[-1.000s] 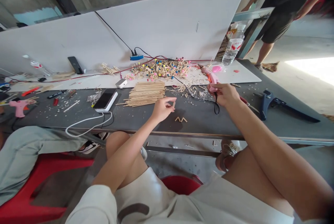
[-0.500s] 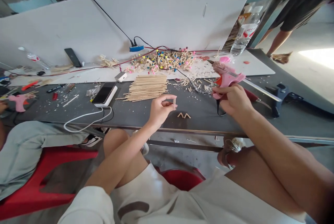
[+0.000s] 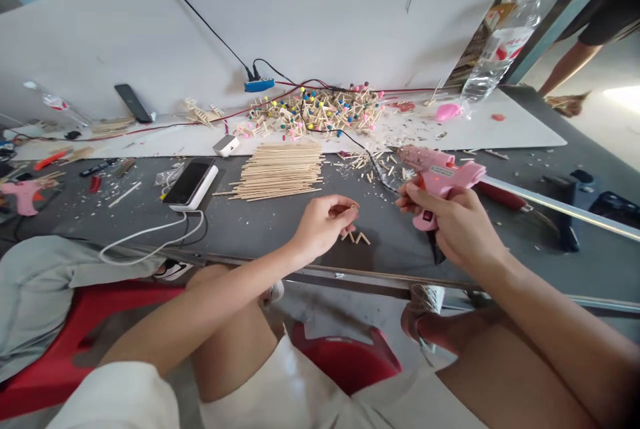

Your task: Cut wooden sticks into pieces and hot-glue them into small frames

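My left hand (image 3: 327, 225) pinches a short wooden stick (image 3: 355, 207), only its tip showing between thumb and fingertips. Just below those fingertips, small V-shaped stick pieces (image 3: 361, 238) lie on the grey table. A pink glue gun (image 3: 440, 172) is gripped in my right hand (image 3: 457, 222), its nozzle pointing left and a long clear glue stick (image 3: 565, 202) sticking out of its back. Behind my left hand lies a bundle of long thin sticks (image 3: 280, 172).
A heap of sticks with coloured balls (image 3: 320, 111) lies along the back. A white power bank with a phone (image 3: 193, 183) is at left, a bottle (image 3: 505, 49) at back right, red-handled pliers (image 3: 505, 197) at right. Another person's leg (image 3: 35, 282) shows at left.
The view has shifted. My right hand has brought the glue gun lower, its body now more level. My left hand has moved nearer the V-shaped pieces and turned, hiding more of its stick.
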Motion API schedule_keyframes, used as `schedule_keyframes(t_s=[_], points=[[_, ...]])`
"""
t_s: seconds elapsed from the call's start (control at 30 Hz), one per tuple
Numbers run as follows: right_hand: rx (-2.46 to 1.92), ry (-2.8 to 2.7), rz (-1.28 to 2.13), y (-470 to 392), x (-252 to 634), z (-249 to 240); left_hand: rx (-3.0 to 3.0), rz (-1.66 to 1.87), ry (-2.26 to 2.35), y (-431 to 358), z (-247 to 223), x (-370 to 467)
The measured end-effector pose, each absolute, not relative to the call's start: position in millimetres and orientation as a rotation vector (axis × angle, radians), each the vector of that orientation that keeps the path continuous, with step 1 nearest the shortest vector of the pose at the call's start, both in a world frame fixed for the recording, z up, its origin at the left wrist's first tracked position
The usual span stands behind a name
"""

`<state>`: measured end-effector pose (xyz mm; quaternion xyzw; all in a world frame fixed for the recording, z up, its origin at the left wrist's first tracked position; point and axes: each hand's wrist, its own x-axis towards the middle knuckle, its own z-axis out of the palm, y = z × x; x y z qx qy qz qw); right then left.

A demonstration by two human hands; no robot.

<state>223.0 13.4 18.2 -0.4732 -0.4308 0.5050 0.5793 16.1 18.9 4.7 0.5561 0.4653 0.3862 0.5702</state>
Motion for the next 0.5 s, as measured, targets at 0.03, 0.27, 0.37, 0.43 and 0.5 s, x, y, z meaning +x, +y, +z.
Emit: schedule_keyframes(t_s=[0.03,0.27,0.37,0.43,0.5], points=[[-1.12,-1.021,1.19,16,224,18,1.338,0.868,1.076,22,3,17],[-1.501,-1.283,1.077,26,239,3,1.155,0.797,1.02,34,-21,7],[-1.575,-1.299,0.989,25,247,-8,1.088,0.72,1.034,35,-21,1],[-1.549,-1.374,0.922,24,249,-12,1.064,0.681,1.035,36,-18,-1],[-1.457,-1.475,0.924,24,248,-15,1.039,0.662,1.048,39,-15,-2]])
